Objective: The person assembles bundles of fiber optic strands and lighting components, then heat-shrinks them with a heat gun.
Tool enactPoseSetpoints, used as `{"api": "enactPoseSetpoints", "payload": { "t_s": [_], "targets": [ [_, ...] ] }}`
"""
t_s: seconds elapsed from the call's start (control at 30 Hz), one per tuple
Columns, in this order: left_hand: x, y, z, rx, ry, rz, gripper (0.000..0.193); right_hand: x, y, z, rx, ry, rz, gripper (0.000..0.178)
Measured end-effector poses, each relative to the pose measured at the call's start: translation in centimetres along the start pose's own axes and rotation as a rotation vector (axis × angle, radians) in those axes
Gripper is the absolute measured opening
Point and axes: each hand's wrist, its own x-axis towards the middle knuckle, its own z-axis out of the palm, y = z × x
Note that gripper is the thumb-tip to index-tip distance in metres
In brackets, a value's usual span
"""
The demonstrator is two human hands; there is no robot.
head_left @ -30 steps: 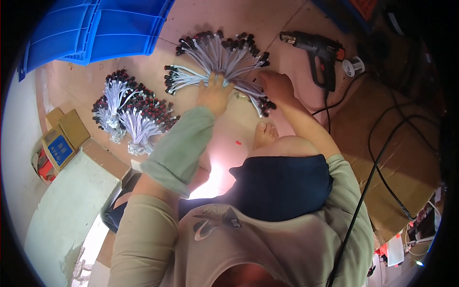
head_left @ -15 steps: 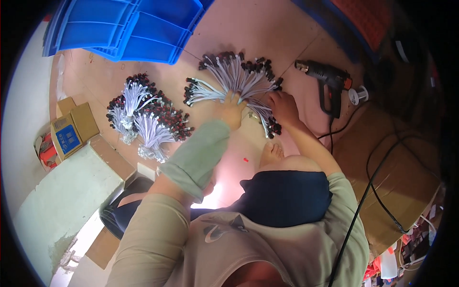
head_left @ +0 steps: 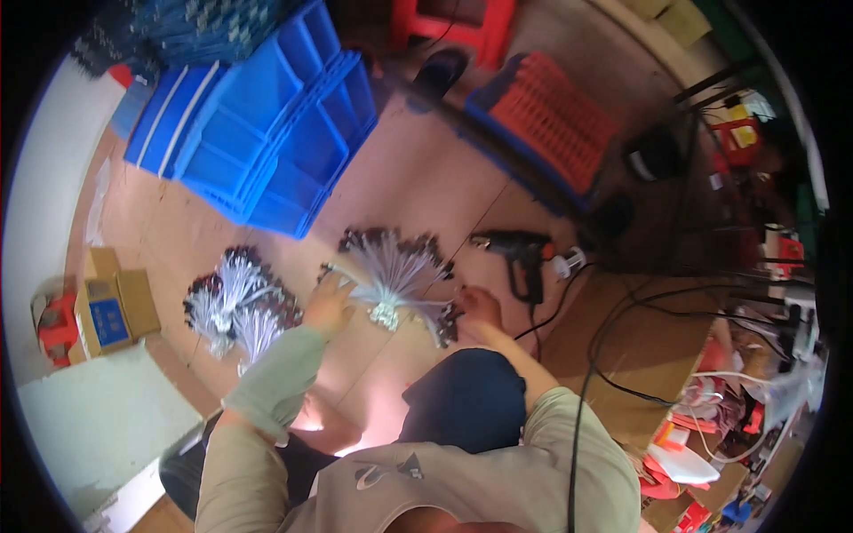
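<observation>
On the floor in front of me, a bundle of pale cables point(head_left: 391, 266) lies fanned out. Its dark-tipped ends spread away from me, and its white ends point(head_left: 384, 317) gather on the near side. My left hand point(head_left: 329, 307) is at the fan's left edge, its fingers loosely extended against the outer cables. At the right edge, my right hand point(head_left: 482, 308) rests beside some dark tips, fingers loosely bent and apart. Both hands are slightly blurred. Farther left sit several similar cable bundles point(head_left: 240, 286), partly behind my left sleeve.
A black heat gun point(head_left: 520, 258) lies right of the fan, its cord trailing toward a cardboard box point(head_left: 586, 355). Stacked blue crates point(head_left: 267, 133) stand at the far left. An orange crate point(head_left: 560, 120) and a red stool point(head_left: 462, 31) are farther off. A small carton point(head_left: 115, 306) stands at left.
The view has tilted up, showing more of the far floor. My left hand has moved off the middle of the fan to its left edge, uncovering the white ends. My right hand stays at the right edge.
</observation>
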Motion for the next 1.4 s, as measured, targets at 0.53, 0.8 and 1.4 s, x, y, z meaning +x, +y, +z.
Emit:
{"api": "enactPoseSetpoints", "payload": {
  "t_s": [0.53,0.8,1.4],
  "targets": [
    [-26.5,2.2,-27.3,-0.082,-0.084,-0.493,0.051,-25.2,-16.4,-22.1,0.054,0.003,0.585,0.029],
    [-41.3,10.2,-41.2,-0.193,-0.247,-0.837,0.050,-27.3,-27.6,-40.2,0.597,0.326,0.595,0.020],
    [-32.5,27.6,-51.2,-0.098,-0.136,-0.909,0.047,8.8,-43.9,-61.8,-0.269,0.545,-0.017,0.026]
  ]
}}
